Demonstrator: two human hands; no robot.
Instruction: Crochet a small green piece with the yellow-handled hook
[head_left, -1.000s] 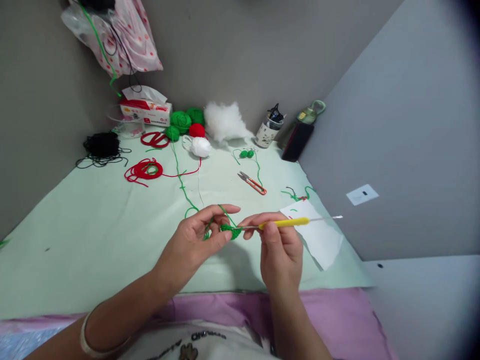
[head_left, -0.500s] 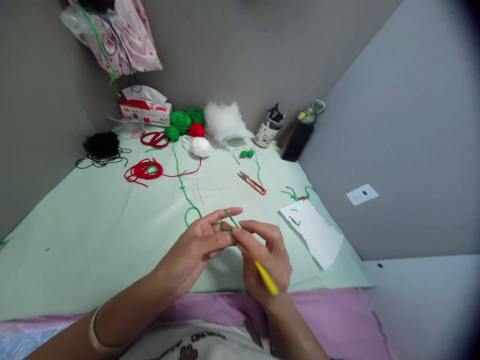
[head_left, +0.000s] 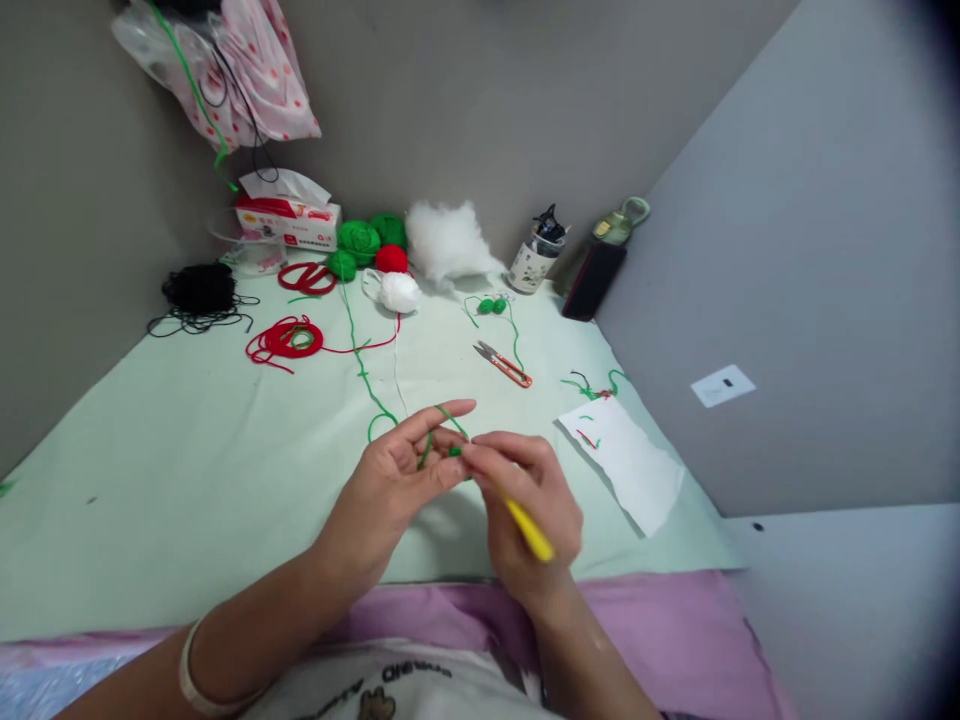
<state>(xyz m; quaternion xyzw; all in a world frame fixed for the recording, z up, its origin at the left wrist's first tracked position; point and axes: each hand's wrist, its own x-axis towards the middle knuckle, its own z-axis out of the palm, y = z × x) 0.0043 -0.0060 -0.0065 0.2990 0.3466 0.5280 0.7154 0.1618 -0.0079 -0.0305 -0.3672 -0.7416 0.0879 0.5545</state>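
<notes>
My left hand [head_left: 390, 490] pinches a small green crochet piece [head_left: 455, 452] between thumb and fingers, its index finger stretched out. Green yarn [head_left: 427, 447] loops over that index finger and trails back across the table to a small green ball [head_left: 342, 265]. A crochet hook [head_left: 529, 530] with a yellow handle is gripped in my right hand [head_left: 529, 500], whose fingertips meet the left thumb at the green piece. The hook's tip is hidden by the fingers.
Thread snips [head_left: 502, 363] and two small green pieces [head_left: 492, 306] lie ahead. White stuffing [head_left: 451, 243], a pen cup [head_left: 535, 258] and a tissue box [head_left: 291, 222] line the back. Coiled red yarn [head_left: 285, 338] and black yarn [head_left: 199, 290] are left; white paper [head_left: 630, 465] is right.
My left hand has shifted slightly up and left, with the yarn over its index finger more spread. The right hand still holds the hook at the green piece.
</notes>
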